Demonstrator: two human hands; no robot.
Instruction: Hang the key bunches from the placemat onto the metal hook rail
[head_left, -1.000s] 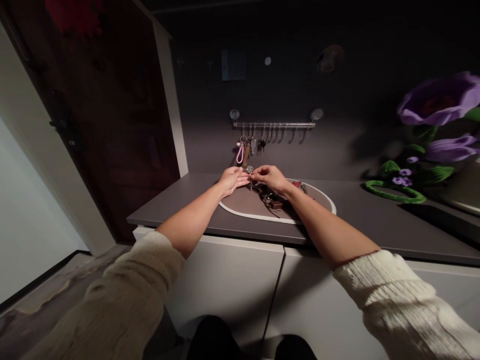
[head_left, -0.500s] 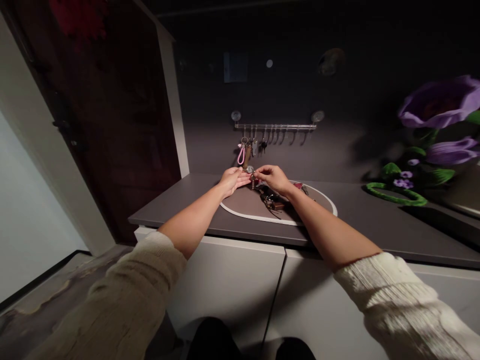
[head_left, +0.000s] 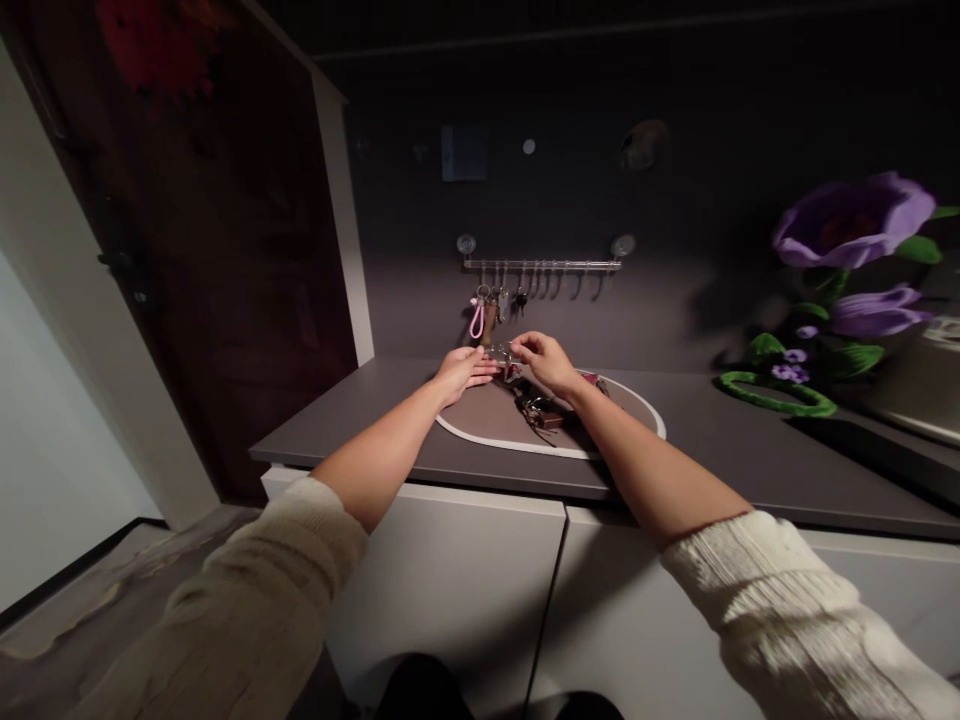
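Note:
Above the oval mat (head_left: 480, 435), both hands meet at a small bunch of keys (head_left: 499, 353) that shows shiny metal and what looks like a clear tag. My left hand (head_left: 461, 375) has its thumb on the bunch's left end, with the other fingers stretched underneath. At the right end, my right hand (head_left: 547, 360) pinches the bunch between thumb and fingertips. More dark keys and cords (head_left: 538, 410) lie on the mat below my right hand. A small red item (head_left: 592, 380) is partly hidden behind my right wrist.
A clear hook rail (head_left: 544, 265) is fixed to the dark wall. From its left hooks hang a pink strap (head_left: 477, 318), a brown fob (head_left: 490, 322) and a black key (head_left: 520, 299). Purple flowers (head_left: 855, 225) and a green ring (head_left: 776, 395) stand on the right of the counter (head_left: 322, 420).
The keys between my hands have gone from hanging down to stretching sideways between my fingers. The camera view has tilted up slightly.

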